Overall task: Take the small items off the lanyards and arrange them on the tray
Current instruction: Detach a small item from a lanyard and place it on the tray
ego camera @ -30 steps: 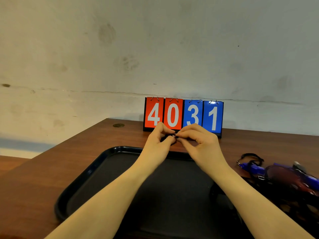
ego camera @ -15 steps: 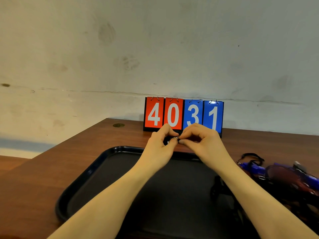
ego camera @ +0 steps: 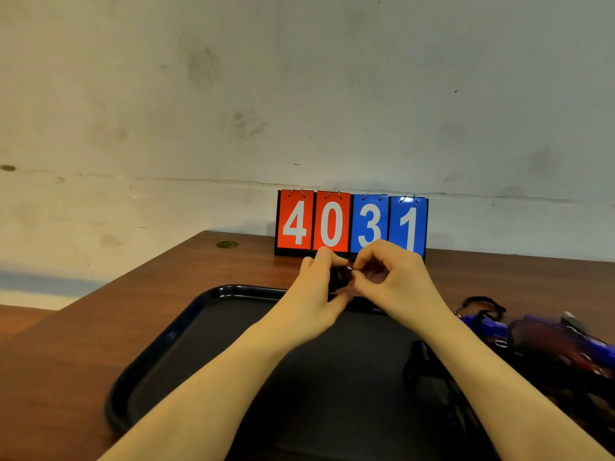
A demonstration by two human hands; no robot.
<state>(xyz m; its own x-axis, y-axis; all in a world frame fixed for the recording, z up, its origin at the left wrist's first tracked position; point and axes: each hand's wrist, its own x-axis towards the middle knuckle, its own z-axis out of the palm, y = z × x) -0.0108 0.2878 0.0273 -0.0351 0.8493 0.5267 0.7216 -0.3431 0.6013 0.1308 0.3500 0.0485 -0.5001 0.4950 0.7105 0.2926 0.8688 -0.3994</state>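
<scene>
Both hands meet above the far rim of the black tray. My left hand and my right hand pinch between their fingertips a small dark item with a metal ring; most of it is hidden by the fingers. A dark lanyard strap hangs down under my right forearm onto the tray's right side. A pile of blue, red and black lanyards lies on the table to the right of the tray.
A flip scoreboard reading 4031 stands at the back of the brown wooden table, against a grey wall. A round metal cap is set in the table's far left corner. The table's left edge drops away.
Both hands sank slightly toward the tray's far rim. The fingers have shifted around the small ring, and my right hand's fingers have spread a little.
</scene>
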